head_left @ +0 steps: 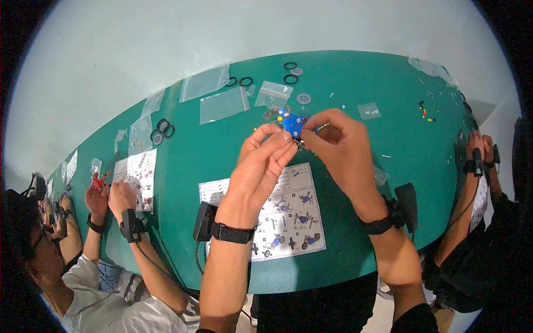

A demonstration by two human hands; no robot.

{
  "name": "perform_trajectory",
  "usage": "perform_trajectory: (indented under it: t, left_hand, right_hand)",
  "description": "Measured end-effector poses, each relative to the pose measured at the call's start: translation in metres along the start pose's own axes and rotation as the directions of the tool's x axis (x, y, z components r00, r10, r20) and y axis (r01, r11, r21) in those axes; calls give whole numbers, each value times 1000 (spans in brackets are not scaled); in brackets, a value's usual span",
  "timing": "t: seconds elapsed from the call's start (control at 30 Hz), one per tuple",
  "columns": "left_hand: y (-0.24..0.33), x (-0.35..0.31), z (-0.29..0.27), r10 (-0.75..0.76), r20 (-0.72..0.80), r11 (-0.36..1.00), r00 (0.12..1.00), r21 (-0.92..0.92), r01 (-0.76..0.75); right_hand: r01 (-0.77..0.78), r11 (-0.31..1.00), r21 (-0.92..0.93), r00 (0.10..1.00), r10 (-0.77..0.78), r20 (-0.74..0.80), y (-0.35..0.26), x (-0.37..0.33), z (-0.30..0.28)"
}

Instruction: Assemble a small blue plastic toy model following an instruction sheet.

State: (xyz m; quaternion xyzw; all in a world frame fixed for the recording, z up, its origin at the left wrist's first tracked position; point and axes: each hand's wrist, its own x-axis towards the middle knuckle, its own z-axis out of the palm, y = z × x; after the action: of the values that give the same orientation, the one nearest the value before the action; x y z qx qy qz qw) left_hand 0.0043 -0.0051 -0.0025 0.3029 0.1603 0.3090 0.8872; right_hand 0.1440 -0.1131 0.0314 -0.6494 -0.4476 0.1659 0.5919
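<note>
Model (pixel 293 122): partly built

Blue in colour, the model is held above the green table (pixel 355 72), just beyond the instruction sheet (pixel 297 225). Left hand (pixel 261 158): grips the body between thumb and fingers. Right hand (pixel 343 140): pinches the right side; any small part between the fingertips is hidden.

Completed: the blue body carries round fasteners (pixel 286 115). Remaining, judging by loose parts: grey hubs (pixel 303 99) and black tyres (pixel 291 84) lie unmounted on the table, beyond the model.

Containers: a small clear bag (pixel 368 111), right of the right hand, holds small pale pieces. A middle bag (pixel 273 93), just beyond the model, seems to hold small items, not identifiable. A wide bag (pixel 224 106) farther left lies flat; contents, if any, are indiscernible.
</note>
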Motion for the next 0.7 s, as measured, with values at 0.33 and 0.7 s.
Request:
perform_trajectory:
  t: [0.33,0.7]
  left_hand:
    - [2,0,1,-21,14,996,1000,-82,23]
    - [4,-2,3,-20,55,997,998,-79,25]
  right_hand:
    - [246,968,-58,969,-247,-4,-5,1,-3]
    - [285,956,-67,958,-285,2,-4,0,-2]
